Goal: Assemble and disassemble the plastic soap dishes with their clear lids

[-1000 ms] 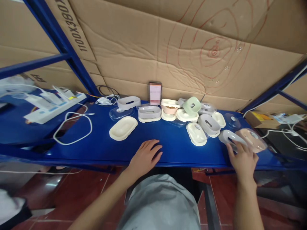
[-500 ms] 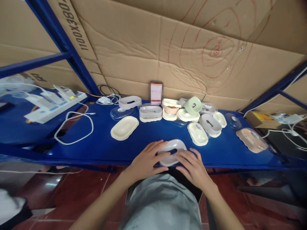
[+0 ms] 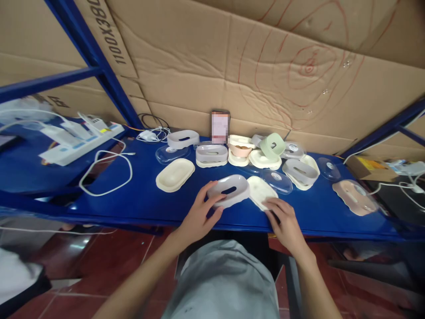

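Note:
My left hand grips the left end of a grey soap dish, an oval tub with a slot in its floor, thumb at the near side and fingers over the rim. In my right hand is the near edge of a cream soap dish tray, pinched between thumb and fingers. The tray's left side meets or lies just behind the grey dish. A clear lid with a round label lies right behind the tray.
Across the blue table lie another cream tray, several grey dishes, a green dish and a pink dish. A phone leans on the cardboard. To the left are a white cable and power strip.
My left hand has shifted left and back with the grey dish. My right hand has left the dish and taken the cream tray, drawn nearer and left from under the clear lid.

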{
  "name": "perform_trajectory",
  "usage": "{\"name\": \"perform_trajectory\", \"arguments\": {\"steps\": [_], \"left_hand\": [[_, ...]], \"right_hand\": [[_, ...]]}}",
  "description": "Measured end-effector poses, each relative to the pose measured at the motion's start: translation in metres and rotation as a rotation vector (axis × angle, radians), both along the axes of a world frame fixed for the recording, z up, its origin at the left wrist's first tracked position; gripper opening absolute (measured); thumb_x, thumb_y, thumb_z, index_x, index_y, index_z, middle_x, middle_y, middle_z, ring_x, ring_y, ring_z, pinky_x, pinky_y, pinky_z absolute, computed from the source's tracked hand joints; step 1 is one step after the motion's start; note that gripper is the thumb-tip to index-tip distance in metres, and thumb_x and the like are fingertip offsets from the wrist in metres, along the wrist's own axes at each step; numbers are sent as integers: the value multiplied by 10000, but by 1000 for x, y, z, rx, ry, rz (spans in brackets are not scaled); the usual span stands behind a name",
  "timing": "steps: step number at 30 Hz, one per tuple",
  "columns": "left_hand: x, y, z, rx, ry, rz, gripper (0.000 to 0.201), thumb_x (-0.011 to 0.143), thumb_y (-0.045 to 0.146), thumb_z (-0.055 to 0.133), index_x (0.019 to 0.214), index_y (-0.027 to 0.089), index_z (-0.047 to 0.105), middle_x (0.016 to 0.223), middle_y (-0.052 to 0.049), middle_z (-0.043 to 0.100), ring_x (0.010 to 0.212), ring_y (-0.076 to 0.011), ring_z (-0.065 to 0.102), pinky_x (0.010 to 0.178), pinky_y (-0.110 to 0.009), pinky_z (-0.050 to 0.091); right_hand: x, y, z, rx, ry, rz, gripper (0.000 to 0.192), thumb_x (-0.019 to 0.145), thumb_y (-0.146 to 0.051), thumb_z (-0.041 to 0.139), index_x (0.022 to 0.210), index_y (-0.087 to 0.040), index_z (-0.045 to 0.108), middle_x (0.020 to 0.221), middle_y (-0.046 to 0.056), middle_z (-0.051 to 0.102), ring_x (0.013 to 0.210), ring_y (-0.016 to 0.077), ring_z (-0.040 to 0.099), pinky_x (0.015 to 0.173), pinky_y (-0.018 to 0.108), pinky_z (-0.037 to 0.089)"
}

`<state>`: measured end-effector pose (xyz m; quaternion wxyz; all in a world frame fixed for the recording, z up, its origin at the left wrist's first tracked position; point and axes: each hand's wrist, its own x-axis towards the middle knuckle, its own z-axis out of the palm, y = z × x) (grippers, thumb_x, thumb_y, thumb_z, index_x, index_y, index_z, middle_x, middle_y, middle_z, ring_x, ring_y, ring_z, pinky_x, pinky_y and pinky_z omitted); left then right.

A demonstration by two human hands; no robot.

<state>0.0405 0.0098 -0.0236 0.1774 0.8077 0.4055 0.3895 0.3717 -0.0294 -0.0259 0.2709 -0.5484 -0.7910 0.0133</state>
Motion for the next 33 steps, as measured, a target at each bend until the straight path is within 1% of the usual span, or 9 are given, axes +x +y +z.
{"name": "perform_trajectory", "arguments": {"steps": [3,6,8,11,15,20,28,30,33], "left_hand": [[0,-1,-1,34,3,-29,335,1100,231,543,1421,254,639,1708,-129,346,1648,-348,305,1313,-568,385],[1,-1,-3,51,59,-42,345,1106,229,532,1433,265,632,1727,-125,318,1655,-353,284,1316,-586,375],[2,-1,-3,59,108,-63,342,1108,235,529,1430,268,639,1704,-130,359,1630,-338,332,1302,-568,403],[3,-2,0,100,198,-150,343,1094,269,570,1426,288,655,1629,-132,468,1589,-331,392,1270,-554,441],[5,-4,4,164,275,-205,509,980,452,756,1452,292,651,1566,-141,559,1550,-392,434,1238,-606,460],[7,-4,3,242,310,-229,338,1033,272,662,1370,266,694,1377,-99,693,1447,-313,551,1264,-541,467],[7,-6,6,176,298,-196,339,1003,292,672,1338,281,722,1421,-90,690,1521,-342,492,1218,-544,511],[7,-6,6,160,280,-189,331,1012,321,686,1338,280,722,1498,-109,637,1536,-343,483,1216,-542,512],[7,-6,3,122,205,-110,291,1030,256,652,1308,268,735,1633,-133,497,1566,-341,454,1238,-546,493]], "right_hand": [[-10,1,1,-25,34,110,305,1105,-274,532,1350,-325,707,1528,82,613,1479,310,529,1192,563,470],[-20,4,0,-17,136,58,372,1098,-299,556,1463,-313,622,1589,122,542,1494,306,528,1210,564,492],[-26,5,1,-3,188,25,524,1079,-346,605,1587,-290,492,1648,160,472,1533,316,494,1221,563,497],[-34,7,5,-12,97,121,689,1048,-410,669,1673,-322,392,1772,142,312,1632,347,348,1261,594,451],[-40,10,8,-55,-22,265,553,1043,-411,682,1578,-358,553,1724,73,442,1624,338,369,1262,610,455],[-37,12,11,-53,-6,296,441,1063,-357,654,1499,-294,637,1701,81,476,1629,323,365,1254,589,482],[-39,12,17,-82,-100,364,567,1110,-288,545,1663,-356,441,1736,53,424,1640,290,345,1313,610,390],[-25,17,17,-53,-103,301,598,1116,-333,534,1693,-371,380,1762,58,375,1640,299,345,1312,617,375],[13,31,13,61,-102,-28,589,1114,-426,525,1684,-339,410,1747,90,401,1632,359,348,1287,668,357]]}}
